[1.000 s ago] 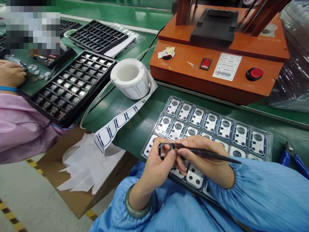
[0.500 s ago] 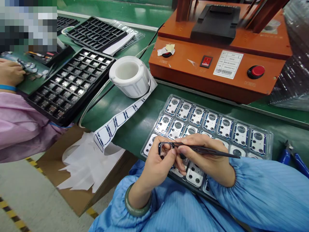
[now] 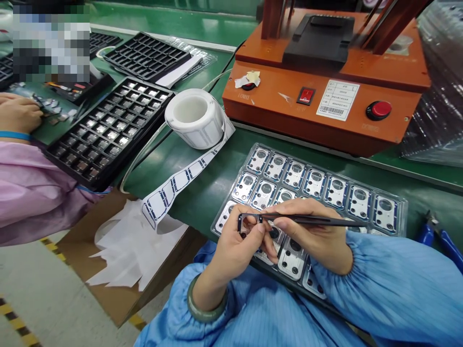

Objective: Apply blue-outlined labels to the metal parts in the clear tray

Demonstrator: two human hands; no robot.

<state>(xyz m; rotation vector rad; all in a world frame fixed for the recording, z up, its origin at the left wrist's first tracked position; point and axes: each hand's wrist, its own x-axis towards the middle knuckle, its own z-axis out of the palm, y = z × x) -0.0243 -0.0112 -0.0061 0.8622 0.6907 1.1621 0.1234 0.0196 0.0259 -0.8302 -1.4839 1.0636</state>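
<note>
Between the thumb and fingers of my left hand (image 3: 237, 243) is a small dark rectangular frame (image 3: 240, 222), held over the near part of a clear tray. My right hand (image 3: 313, 229) grips black tweezers (image 3: 325, 221), whose tips reach the upper right of that frame. Whether the tips pinch anything there is too small to tell. Beneath both hands lies the clear plastic tray (image 3: 402, 212), filled with rows of silver plates (image 3: 337, 191) that have blue edging and round holes. My hands hide some of the near rows.
An orange machine (image 3: 275, 120) with red buttons stands behind the tray. A label roll (image 3: 197, 118) trails a strip over a cardboard box (image 3: 181, 262) of white paper. Blue-handled cutters (image 3: 430, 231) lie right. Left are a black tray (image 3: 108, 130) and a co-worker's hand (image 3: 20, 113).
The tweezers have tilted flatter, and my right hand has shifted slightly. My left hand keeps its hold on the frame. The whole view has moved a little.
</note>
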